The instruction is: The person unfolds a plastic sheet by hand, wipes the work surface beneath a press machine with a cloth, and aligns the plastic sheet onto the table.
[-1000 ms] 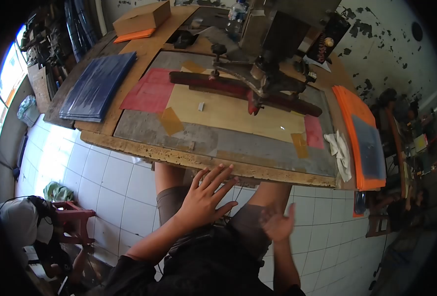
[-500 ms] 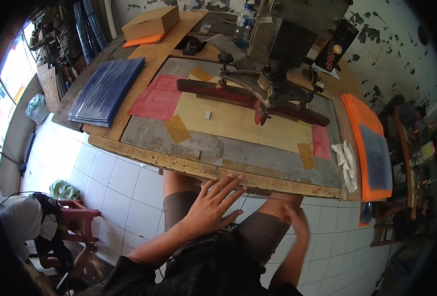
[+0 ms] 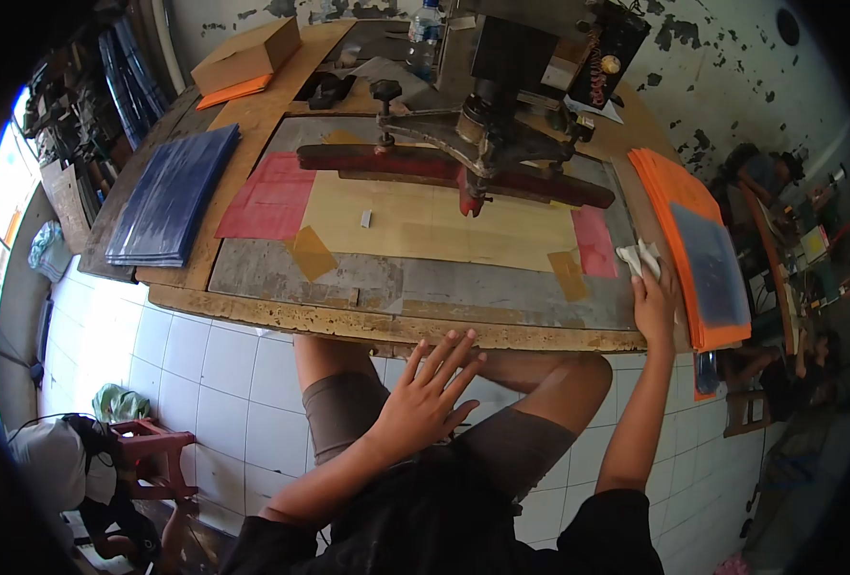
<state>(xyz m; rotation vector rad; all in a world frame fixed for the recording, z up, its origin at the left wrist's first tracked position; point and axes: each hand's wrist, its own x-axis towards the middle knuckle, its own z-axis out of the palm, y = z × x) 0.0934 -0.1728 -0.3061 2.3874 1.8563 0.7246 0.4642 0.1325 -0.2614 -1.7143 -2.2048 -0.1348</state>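
The white cloth lies at the right end of the table, by the near right corner of the grey plate, between that plate and the orange sheets; it is crumpled, its showing folds pointing away from the person, one lobe turned left towards the right-hand pink patch; the near part is covered by the right hand, so the cloth's full long axis cannot be told; that hand reaches forward with its fingers on the cloth, though whether they are clenched around it cannot be told; the left hand is released and holding nothing, palm down, fingers spread and pointing forward to the right, fingertips at the table's front edge; on the plate the cream sheet has its long axis running left to right, with a small grey piece on it and brown tape across its near left corner; above it the red bar of the press runs the same way, its right end slanting slightly nearer the person.
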